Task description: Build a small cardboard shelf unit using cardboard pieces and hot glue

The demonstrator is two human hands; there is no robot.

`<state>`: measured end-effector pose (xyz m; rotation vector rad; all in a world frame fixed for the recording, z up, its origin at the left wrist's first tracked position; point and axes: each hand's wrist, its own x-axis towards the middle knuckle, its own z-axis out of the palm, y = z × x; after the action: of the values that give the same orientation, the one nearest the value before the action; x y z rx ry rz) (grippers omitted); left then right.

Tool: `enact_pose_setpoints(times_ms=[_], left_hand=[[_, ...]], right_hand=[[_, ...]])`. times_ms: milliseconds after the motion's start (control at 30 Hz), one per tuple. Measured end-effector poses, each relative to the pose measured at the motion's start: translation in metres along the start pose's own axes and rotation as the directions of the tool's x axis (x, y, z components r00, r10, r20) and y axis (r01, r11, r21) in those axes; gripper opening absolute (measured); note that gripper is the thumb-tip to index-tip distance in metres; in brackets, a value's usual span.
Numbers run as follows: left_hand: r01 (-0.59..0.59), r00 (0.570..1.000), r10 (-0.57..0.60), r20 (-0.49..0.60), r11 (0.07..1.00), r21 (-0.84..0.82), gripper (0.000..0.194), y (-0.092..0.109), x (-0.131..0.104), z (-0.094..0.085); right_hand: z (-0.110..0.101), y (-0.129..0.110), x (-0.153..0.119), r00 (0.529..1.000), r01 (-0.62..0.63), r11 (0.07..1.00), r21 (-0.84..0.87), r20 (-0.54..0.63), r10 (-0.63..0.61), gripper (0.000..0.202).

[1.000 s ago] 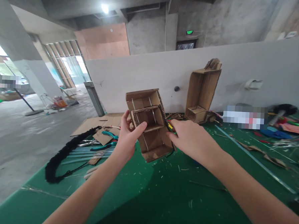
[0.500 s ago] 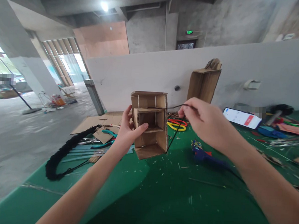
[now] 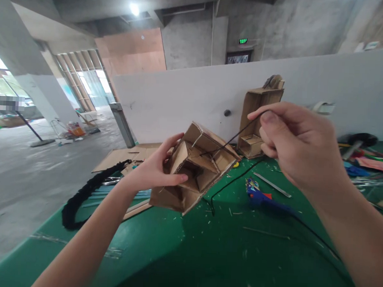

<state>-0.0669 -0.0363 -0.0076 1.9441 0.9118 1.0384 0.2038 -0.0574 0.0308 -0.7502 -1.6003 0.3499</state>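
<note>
My left hand (image 3: 154,169) grips a small cardboard box (image 3: 206,161) by its left side, thumb on the inner compartment. The box is tilted, its open side with several compartments facing me. A thin black cord (image 3: 240,132) runs from inside the box up to my right hand (image 3: 294,140), which pinches it between thumb and forefinger. More of the cord hangs down from my right hand and loops beside the box's lower edge. The box is held above the green table (image 3: 185,263).
A blue glue gun (image 3: 265,201) lies right of centre, its cable running right. Behind it stands a taller cardboard piece (image 3: 250,116) against the white partition (image 3: 181,100). A black fuzzy loop (image 3: 82,193) and blue strips lie at left. Assorted tools and materials lie at far right.
My right hand has moved right, up and nearer, drawing out a longer stretch of cord. The box has tilted clockwise in my left hand. The phone is now hidden behind my right hand.
</note>
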Motion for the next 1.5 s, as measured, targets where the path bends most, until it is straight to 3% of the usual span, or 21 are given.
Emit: enact_pose_setpoints(times_ms=[100,167,267,367,500,633,767,867,1000,1100,1167,1233,1333,1500], left_hand=[[0.022,0.997,-0.024,0.07,0.999,0.03,0.097,0.006,-0.003,-0.009],[0.034,0.993,-0.036,0.115,0.999,0.015,0.094,0.011,-0.004,-0.013],[0.012,0.988,0.0,0.153,0.997,-0.08,0.081,0.015,-0.006,-0.014],[-0.01,0.99,0.043,0.135,0.973,-0.232,0.075,0.01,-0.009,-0.009],[0.07,0.995,-0.037,0.09,0.91,-0.409,0.089,-0.002,-0.011,0.005],[0.101,0.99,-0.14,-0.035,0.846,-0.524,0.099,-0.012,-0.006,0.017],[0.014,0.956,-0.184,-0.227,0.805,-0.593,0.083,-0.019,0.002,0.019],[-0.063,0.941,-0.154,-0.302,0.796,-0.602,0.061,-0.02,0.007,0.014],[-0.202,0.917,-0.051,-0.396,0.796,-0.571,0.054,-0.022,0.015,0.007],[-0.273,0.857,-0.02,-0.515,0.83,-0.487,0.055,-0.033,0.022,0.006],[-0.327,0.807,0.042,-0.589,0.863,-0.386,0.064,-0.046,0.024,0.007],[-0.336,0.789,0.089,-0.608,0.891,-0.304,0.076,-0.058,0.025,0.011],[-0.287,0.803,0.112,-0.586,0.934,-0.214,0.085,-0.071,0.024,0.021],[-0.273,0.817,0.144,-0.558,0.949,-0.155,0.092,-0.078,0.023,0.035]], right_hand=[[0.003,0.004,0.001,0.998,0.022,0.986,-0.167,-0.059,-0.032,0.023],[0.008,0.011,0.002,1.0,-0.011,0.981,-0.194,-0.01,0.009,0.027],[0.018,0.026,0.002,0.986,-0.112,0.988,-0.109,0.11,0.123,0.034],[0.03,0.04,0.0,0.939,-0.267,0.957,0.111,0.255,0.232,0.031],[0.05,0.055,-0.009,0.897,-0.432,0.79,0.435,0.301,0.324,0.027],[0.075,0.067,-0.026,0.823,-0.565,0.618,0.546,0.33,0.462,0.029],[0.096,0.082,-0.048,0.723,-0.673,0.42,0.609,0.42,0.549,0.033],[0.107,0.096,-0.063,0.692,-0.72,0.456,0.523,0.49,0.53,0.034],[0.118,0.108,-0.082,0.656,-0.744,0.575,0.34,0.531,0.536,0.031],[0.122,0.103,-0.096,0.662,-0.64,0.752,0.158,0.611,0.434,0.022],[0.121,0.095,-0.103,0.653,-0.455,0.89,-0.044,0.663,0.366,0.02],[0.115,0.084,-0.109,0.648,-0.283,0.929,-0.238,0.666,0.368,0.021],[0.101,0.066,-0.111,0.652,-0.114,0.864,-0.491,0.619,0.438,0.025],[0.072,0.053,-0.115,0.679,0.058,0.645,-0.762,0.504,0.534,0.031]])
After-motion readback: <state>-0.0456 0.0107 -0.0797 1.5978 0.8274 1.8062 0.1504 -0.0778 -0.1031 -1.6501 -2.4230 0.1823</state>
